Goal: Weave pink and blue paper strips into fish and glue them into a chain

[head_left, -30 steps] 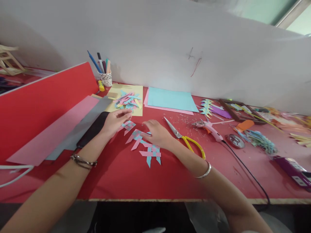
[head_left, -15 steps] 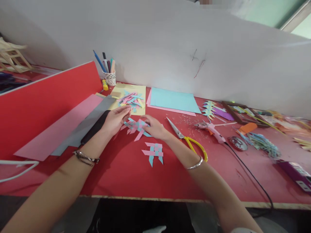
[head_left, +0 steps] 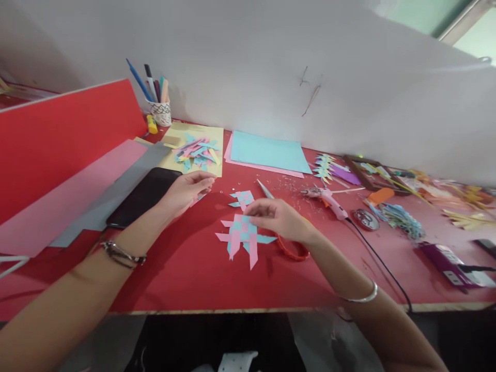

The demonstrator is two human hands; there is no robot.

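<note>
My right hand [head_left: 269, 214] pinches the upper right of a woven pink and blue paper piece [head_left: 243, 230] with loose strip ends. It appears to lie over another piece whose tips stick out at the left. Just beyond, a smaller woven paper piece [head_left: 243, 198] sits on the table. My left hand [head_left: 189, 188] hovers to the left with its fingers closed; a sliver of pink and blue paper shows beneath them, mostly hidden. Scissors [head_left: 265, 188] lie under and behind my right hand, their handles partly covered.
A pile of cut paper strips [head_left: 197, 152] rests on a yellow sheet [head_left: 217, 133]. Blue sheets [head_left: 267, 150] lie by the wall. At left are a black phone [head_left: 143, 199] and a pen cup [head_left: 159, 112]. A pink glue gun [head_left: 329, 201] with its cord lies right.
My hands have moved apart. The right hand has come nearer with a woven piece onto the one in front, while the left has drawn back left. A small woven piece now lies uncovered beyond.
</note>
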